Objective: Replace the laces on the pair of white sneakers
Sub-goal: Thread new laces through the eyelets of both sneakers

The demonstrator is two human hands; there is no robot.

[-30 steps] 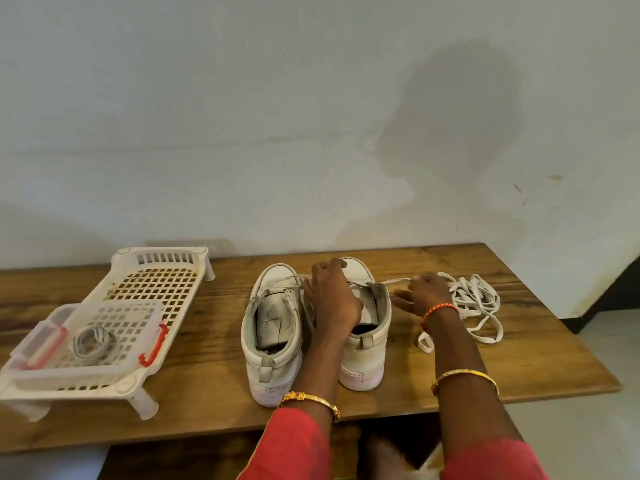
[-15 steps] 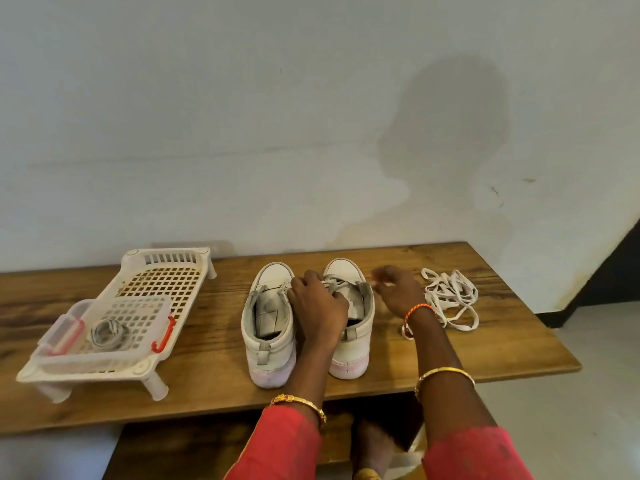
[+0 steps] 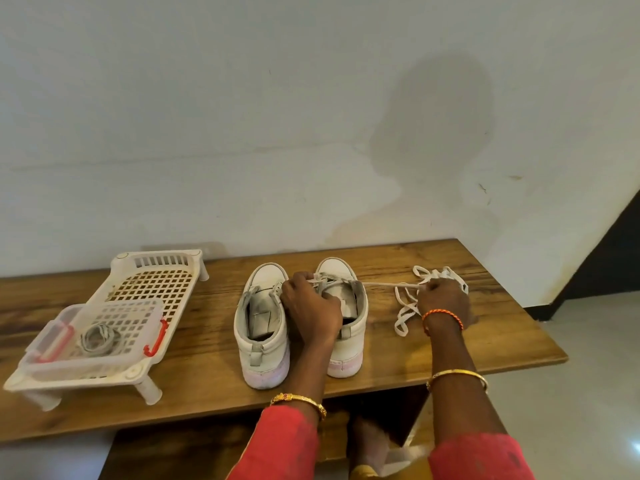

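Observation:
Two white sneakers stand side by side on the wooden table, heels toward me: the left sneaker has no lace, the right sneaker has a lace through its front eyelets. My left hand grips the right sneaker's left eyelet edge. My right hand pinches the white lace, which runs taut from the sneaker's front to my fingers. A loose heap of white lace lies under and behind that hand.
A white perforated plastic rack stands at the left of the table. On it sits a clear box with red clips holding a coiled grey lace. The wall is close behind; the floor drops off at the right.
My right hand has pulled the lace out to the right, drawing it taut from the right sneaker. My left hand has stayed on that sneaker.

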